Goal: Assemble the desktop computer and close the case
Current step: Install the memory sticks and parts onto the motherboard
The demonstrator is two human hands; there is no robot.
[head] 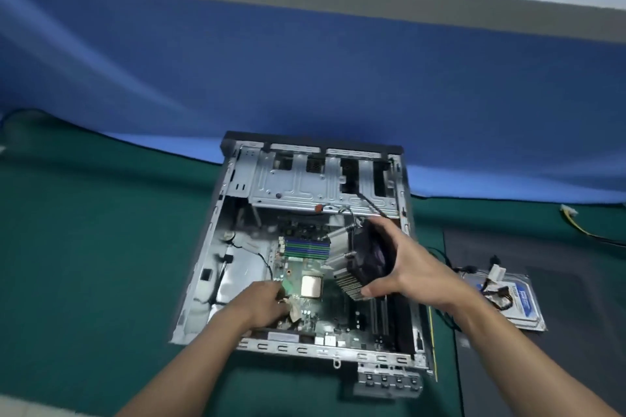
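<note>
Right hand (403,267): fingers spread wide and curled round a cooler (359,261), thumb under its near corner, the others over the far edge of the black fan.
Cooler: held tilted above the right side of the open case (288,347), metal fins facing the board (338,311), touching nothing below.
Left hand (262,301): fingers curled low over the board, seemingly pinching a crumpled tan scrap (294,310) just beside the bare chip (311,285).
Step in hand: probably preparing the chip's top, then seating the cooler on it; the case has no lid on.
Next move calls for: taking the scrap clear, turning the cooler flat with fins down, and lining up its spring screws with the holes around the chip before lowering it straight.
Still waiting: a hard drive (518,301) with loose cables (498,281) on it lies outside, well right of the case.
Surface: a green mat (84,264) under the case, a dark mat (576,315) under the drive.
Room: a blue backdrop (305,78) rises behind, crossed by a pale band.
</note>
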